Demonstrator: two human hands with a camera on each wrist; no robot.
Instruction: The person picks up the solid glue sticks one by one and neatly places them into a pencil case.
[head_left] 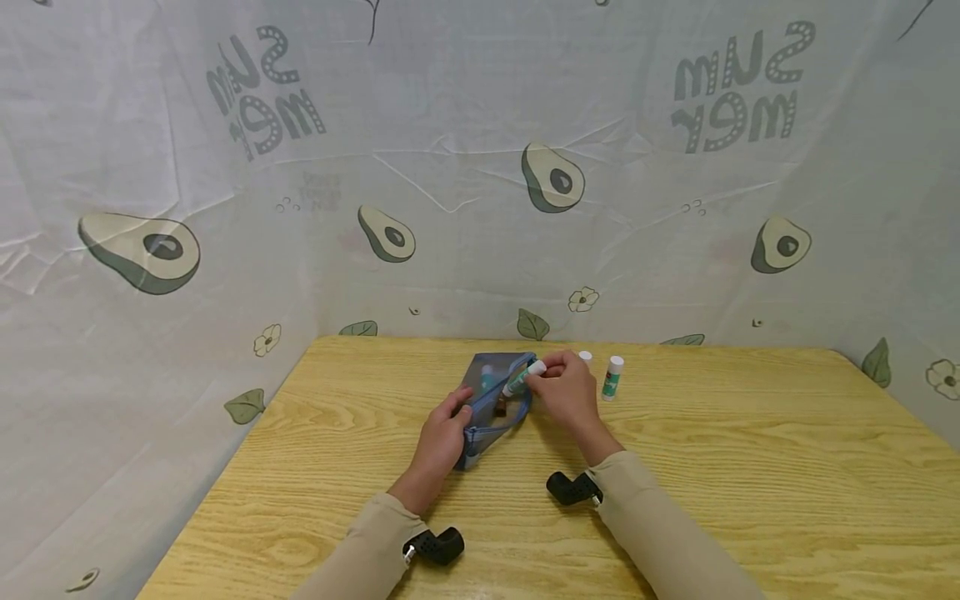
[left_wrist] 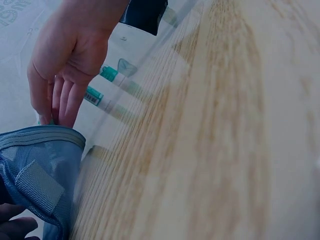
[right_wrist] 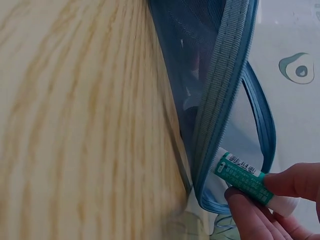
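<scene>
My left hand [head_left: 441, 435] grips the near side of a blue see-through mesh zip pouch [head_left: 498, 428], thumb over its edge. The pouch's zipped mouth gapes toward my right hand [head_left: 567, 396]. Between thumb and fingers, that hand pinches a green-and-white glue stick [head_left: 522, 379] by its white end. The stick's other end is inside the mouth, as the right wrist view shows with the glue stick [right_wrist: 242, 179] crossing the zipper edge. Another glue stick [head_left: 488, 377] shows through the mesh. In the left wrist view, only fingertips [left_wrist: 17, 227] of my left hand appear below the pouch.
Two more glue sticks stand upright past my right hand: one glue stick [head_left: 612, 379] in full sight, another white cap [head_left: 585, 357] partly behind the hand. A wood-grain table [head_left: 720, 467] lies beneath. Behind it hangs a pale curtain [head_left: 465, 108] printed with avocados.
</scene>
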